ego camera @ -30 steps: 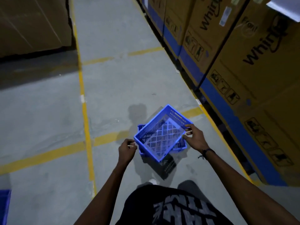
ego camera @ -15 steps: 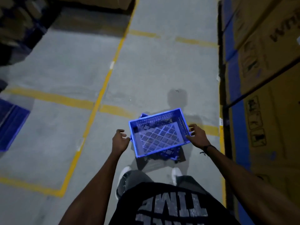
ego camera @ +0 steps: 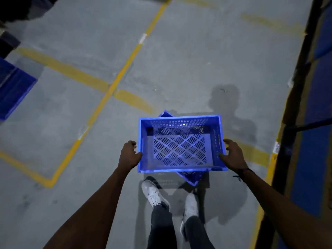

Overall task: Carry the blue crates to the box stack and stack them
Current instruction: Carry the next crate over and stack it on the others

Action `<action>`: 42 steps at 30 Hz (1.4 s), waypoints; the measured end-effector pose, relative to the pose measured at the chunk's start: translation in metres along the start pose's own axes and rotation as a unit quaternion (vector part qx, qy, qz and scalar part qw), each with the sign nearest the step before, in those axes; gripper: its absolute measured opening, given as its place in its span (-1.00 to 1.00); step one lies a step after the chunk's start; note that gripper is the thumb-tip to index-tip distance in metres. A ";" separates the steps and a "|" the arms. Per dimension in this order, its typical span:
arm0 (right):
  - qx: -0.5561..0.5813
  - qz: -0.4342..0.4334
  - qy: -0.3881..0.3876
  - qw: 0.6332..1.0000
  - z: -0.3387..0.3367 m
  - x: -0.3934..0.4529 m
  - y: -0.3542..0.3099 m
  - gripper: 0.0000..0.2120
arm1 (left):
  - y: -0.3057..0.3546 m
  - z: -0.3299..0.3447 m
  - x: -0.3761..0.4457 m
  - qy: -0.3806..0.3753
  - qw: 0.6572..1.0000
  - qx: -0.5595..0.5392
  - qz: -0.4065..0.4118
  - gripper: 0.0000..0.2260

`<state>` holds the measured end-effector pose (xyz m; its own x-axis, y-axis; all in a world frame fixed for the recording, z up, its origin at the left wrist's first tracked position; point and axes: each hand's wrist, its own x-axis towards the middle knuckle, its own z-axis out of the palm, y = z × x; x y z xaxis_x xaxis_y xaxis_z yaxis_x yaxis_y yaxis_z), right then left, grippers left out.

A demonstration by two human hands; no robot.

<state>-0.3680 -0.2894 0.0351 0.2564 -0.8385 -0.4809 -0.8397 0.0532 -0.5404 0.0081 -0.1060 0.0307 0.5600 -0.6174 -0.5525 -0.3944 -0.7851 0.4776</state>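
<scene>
I hold an empty blue crate (ego camera: 179,121) with a slotted bottom out in front of me, above the floor. My left hand (ego camera: 129,155) grips its left rim and my right hand (ego camera: 231,153) grips its right rim. Under it a second blue crate (ego camera: 191,177) sits turned at an angle, with only its corners showing at the far left and near right. I cannot tell whether the lower crate hangs from the upper one or is held too.
Grey concrete floor (ego camera: 179,60) with yellow lane lines (ego camera: 115,83). Another blue crate (ego camera: 12,90) lies at the left edge. Cardboard boxes with blue bands (ego camera: 309,141) line the right side. My white shoes (ego camera: 154,193) are below the crate.
The view has swung left while I walk. The crate has turned from diagonal to square in front of me. The wall of boxes has slid to the right edge and the blue crate at left has come into view.
</scene>
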 end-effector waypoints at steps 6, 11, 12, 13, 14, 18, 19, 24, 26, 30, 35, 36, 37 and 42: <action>-0.043 0.010 -0.009 0.999 0.078 0.083 0.070 -0.19 | -0.064 0.080 0.085 0.035 0.998 0.051 -0.007 -0.24; -0.094 0.019 0.041 0.995 0.103 0.112 0.098 -0.20 | -0.080 0.115 0.122 0.023 0.999 0.036 -0.034 -0.28; -0.082 0.022 0.049 0.995 0.105 0.117 0.102 -0.21 | -0.080 0.119 0.126 0.019 0.999 0.028 -0.043 -0.32; -0.059 0.025 0.049 0.997 0.104 0.120 0.105 -0.21 | -0.078 0.121 0.129 0.017 0.998 0.020 -0.048 -0.35; -0.025 0.017 0.045 0.999 0.104 0.123 0.109 -0.19 | -0.078 0.123 0.130 0.017 0.999 0.012 -0.049 -0.36; 0.049 -0.006 0.033 0.998 0.100 0.125 0.105 -0.19 | -0.070 0.115 0.126 0.015 0.999 -0.011 -0.027 -0.37; 0.051 -0.006 0.036 0.998 0.099 0.124 0.100 -0.19 | -0.069 0.110 0.124 0.020 1.000 -0.012 -0.014 -0.38; 0.041 -0.009 -0.003 0.999 0.095 0.104 0.067 -0.19 | -0.065 0.055 0.103 0.045 0.999 0.006 0.023 -0.33; 0.031 -0.010 -0.027 0.999 0.091 0.089 0.043 -0.20 | -0.070 0.020 0.091 0.045 0.998 0.032 0.024 -0.33; -0.001 -0.039 -0.080 0.996 0.081 0.053 -0.019 -0.17 | -0.086 -0.061 0.054 0.061 0.996 0.071 0.004 -0.33; -0.004 -0.090 -0.103 0.991 0.061 0.004 -0.139 -0.17 | -0.111 -0.163 -0.017 0.108 0.991 0.053 -0.050 -0.41; -0.003 -0.098 -0.104 0.990 0.058 -0.004 -0.166 -0.19 | -0.121 -0.181 -0.031 0.112 0.991 0.044 -0.059 -0.41; -0.002 -0.108 -0.100 0.989 0.054 -0.011 -0.194 -0.21 | -0.131 -0.198 -0.046 0.115 0.990 0.034 -0.072 -0.42; -0.005 -0.180 -0.070 0.981 0.049 -0.031 -0.333 -0.23 | -0.183 -0.268 -0.115 0.147 0.978 -0.025 -0.144 -0.42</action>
<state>-0.0729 -0.2546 0.1958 0.5999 -0.7188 -0.3513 -0.6875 -0.2387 -0.6858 0.2115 0.1224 0.1900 0.8311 -0.3238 -0.4522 -0.1571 -0.9166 0.3677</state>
